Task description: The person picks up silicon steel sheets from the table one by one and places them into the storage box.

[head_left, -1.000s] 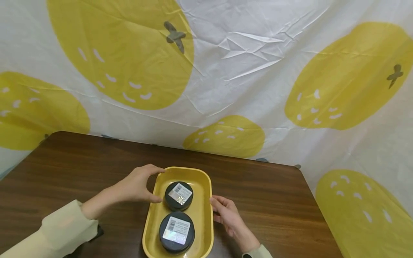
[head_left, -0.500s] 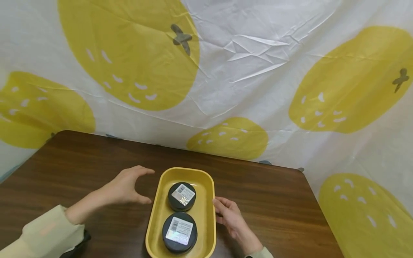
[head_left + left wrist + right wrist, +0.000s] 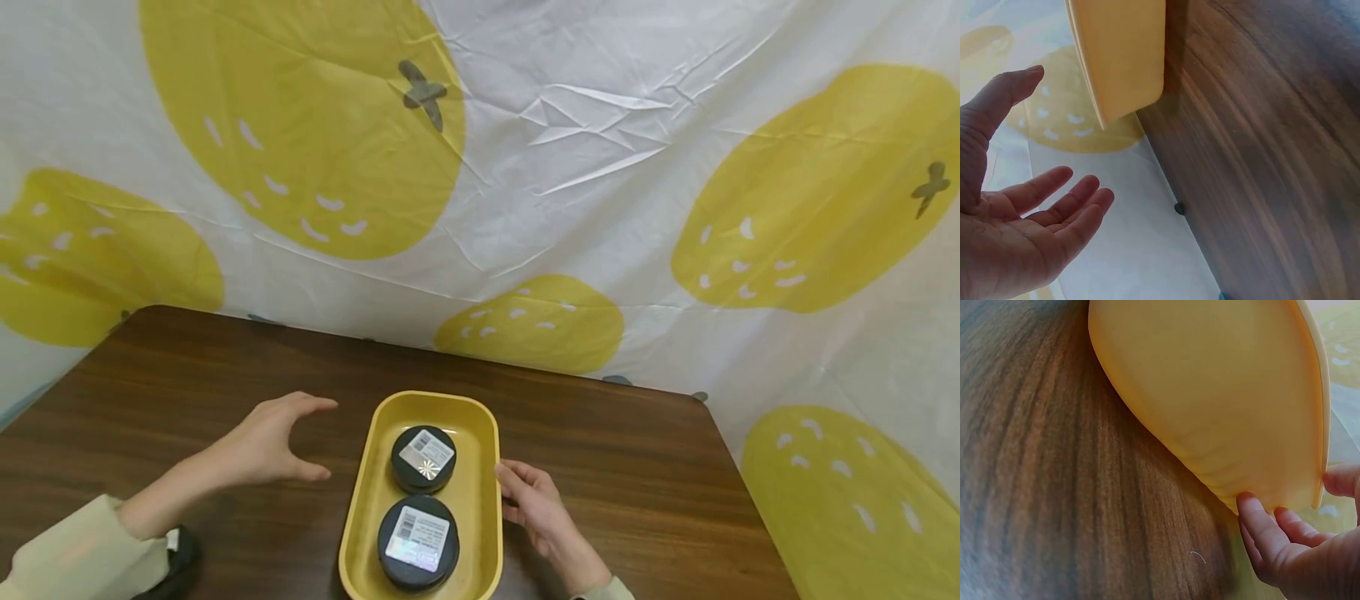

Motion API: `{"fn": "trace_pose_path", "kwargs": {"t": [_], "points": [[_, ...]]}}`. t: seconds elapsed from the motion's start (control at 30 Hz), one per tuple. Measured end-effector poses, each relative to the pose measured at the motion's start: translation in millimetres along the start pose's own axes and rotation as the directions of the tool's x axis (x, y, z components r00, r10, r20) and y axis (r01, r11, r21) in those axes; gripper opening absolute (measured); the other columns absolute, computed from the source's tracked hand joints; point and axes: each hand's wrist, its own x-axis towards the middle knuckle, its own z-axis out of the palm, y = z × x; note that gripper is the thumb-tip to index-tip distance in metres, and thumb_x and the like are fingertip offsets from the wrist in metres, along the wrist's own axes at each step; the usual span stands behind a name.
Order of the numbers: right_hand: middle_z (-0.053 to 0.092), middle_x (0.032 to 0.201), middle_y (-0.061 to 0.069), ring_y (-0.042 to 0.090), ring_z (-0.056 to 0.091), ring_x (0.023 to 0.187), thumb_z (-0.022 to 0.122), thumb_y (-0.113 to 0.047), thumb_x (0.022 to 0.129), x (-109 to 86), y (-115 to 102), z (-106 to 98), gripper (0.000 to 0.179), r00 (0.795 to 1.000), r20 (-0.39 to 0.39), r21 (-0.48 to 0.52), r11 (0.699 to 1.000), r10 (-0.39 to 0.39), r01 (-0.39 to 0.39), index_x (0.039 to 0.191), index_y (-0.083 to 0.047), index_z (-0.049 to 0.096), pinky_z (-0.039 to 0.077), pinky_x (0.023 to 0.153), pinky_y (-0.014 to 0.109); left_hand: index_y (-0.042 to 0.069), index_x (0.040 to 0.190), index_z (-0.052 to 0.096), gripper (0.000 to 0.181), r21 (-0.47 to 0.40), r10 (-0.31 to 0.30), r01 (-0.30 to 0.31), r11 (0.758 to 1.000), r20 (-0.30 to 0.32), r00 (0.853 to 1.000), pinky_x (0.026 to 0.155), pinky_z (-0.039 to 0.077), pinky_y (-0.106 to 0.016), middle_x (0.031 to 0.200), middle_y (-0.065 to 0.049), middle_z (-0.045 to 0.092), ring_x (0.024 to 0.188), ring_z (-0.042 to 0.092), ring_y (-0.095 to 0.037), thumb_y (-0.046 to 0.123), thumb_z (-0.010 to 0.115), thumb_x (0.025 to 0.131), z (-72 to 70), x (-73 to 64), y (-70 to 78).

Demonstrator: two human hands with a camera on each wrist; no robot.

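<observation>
A yellow tray stands on the table, and two round black containers with white labels lie in it, one behind the other. My right hand holds the tray's right side. In the right wrist view its thumb is at the rim and its fingers lie against the outer wall. To the left of the tray, apart from it, my left hand is held with thumb and fingers spread and nothing between them. The left wrist view also shows that hand beside the tray's wall.
A black object with a white patch sits by the left sleeve, which partly hides it. The brown wooden table ends at the back against a white cloth printed with yellow fruit.
My left hand has moved left, away from the tray's left rim, its fingers still spread. The right hand keeps its place on the tray. More of the black object by the left sleeve shows.
</observation>
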Motion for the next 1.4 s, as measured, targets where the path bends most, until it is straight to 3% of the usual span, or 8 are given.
{"fn": "trace_pose_path", "kwargs": {"t": [0.17, 0.43, 0.7, 1.07, 1.3, 1.4], "points": [[0.064, 0.091, 0.003, 0.010, 0.061, 0.083, 0.053, -0.019, 0.096, 0.4, 0.8, -0.9, 0.049, 1.000, 0.011, 0.003, 1.000, -0.004, 0.004, 0.125, 0.018, 0.042, 0.054, 0.072, 0.029, -0.003, 0.120, 0.058, 0.075, -0.011, -0.044, 0.044, 0.999, 0.001, 0.999, 0.084, 0.047, -0.053, 0.113, -0.019, 0.059, 0.104, 0.056, -0.040, 0.029, 0.088, 0.059, -7.1, -6.2, -2.1], [0.065, 0.094, 0.005, 0.011, 0.061, 0.085, 0.054, -0.021, 0.095, 1.7, 1.1, -2.0, 0.050, 1.000, 0.013, -0.005, 1.000, 0.002, -0.002, 0.126, 0.018, 0.043, 0.054, 0.074, 0.029, -0.003, 0.120, 0.057, 0.077, 0.002, -0.048, 0.048, 0.999, -0.009, 0.999, 0.082, 0.047, -0.054, 0.113, -0.019, 0.059, 0.102, 0.056, -0.040, 0.032, 0.087, 0.059, -14.6, -14.9, -5.5], [0.065, 0.097, 0.008, 0.012, 0.061, 0.087, 0.054, -0.021, 0.095, 1.7, 0.6, -3.1, 0.051, 1.000, 0.019, -0.003, 1.000, 0.002, -0.002, 0.126, 0.018, 0.042, 0.054, 0.075, 0.030, -0.003, 0.121, 0.057, 0.078, 0.014, -0.079, 0.080, 0.997, -0.042, 0.996, 0.081, 0.046, -0.056, 0.112, -0.022, 0.059, 0.102, 0.055, -0.043, 0.033, 0.088, 0.058, -18.2, -32.3, -15.8], [0.065, 0.095, 0.006, 0.012, 0.061, 0.086, 0.054, -0.021, 0.095, 1.6, 0.5, -2.3, 0.051, 1.000, 0.023, 0.002, 1.000, 0.005, -0.005, 0.126, 0.018, 0.042, 0.054, 0.074, 0.029, -0.005, 0.120, 0.056, 0.081, 0.017, -0.114, 0.115, 0.993, -0.053, 0.992, 0.078, 0.047, -0.056, 0.109, -0.022, 0.060, 0.099, 0.057, -0.043, 0.033, 0.089, 0.057, -16.0, -53.0, -29.0], [0.065, 0.095, 0.005, 0.011, 0.061, 0.086, 0.055, -0.022, 0.095, 1.8, 1.3, -2.4, 0.051, 1.000, 0.020, 0.000, 1.000, 0.010, -0.010, 0.126, 0.017, 0.043, 0.054, 0.074, 0.030, -0.004, 0.119, 0.057, 0.081, 0.037, -0.103, 0.107, 0.994, -0.088, 0.991, 0.076, 0.048, -0.055, 0.108, -0.021, 0.061, 0.097, 0.058, -0.041, 0.033, 0.089, 0.054, -15.3, -64.4, -37.1], [0.065, 0.095, 0.004, 0.011, 0.061, 0.086, 0.054, -0.022, 0.095, 1.3, 0.7, -2.4, 0.051, 1.000, 0.016, -0.009, 1.000, 0.013, -0.013, 0.126, 0.016, 0.044, 0.054, 0.074, 0.029, -0.005, 0.120, 0.055, 0.082, 0.015, -0.139, 0.140, 0.990, -0.064, 0.988, 0.077, 0.047, -0.056, 0.110, -0.023, 0.060, 0.098, 0.057, -0.042, 0.032, 0.089, 0.057, -16.1, -72.5, -41.3]]}}
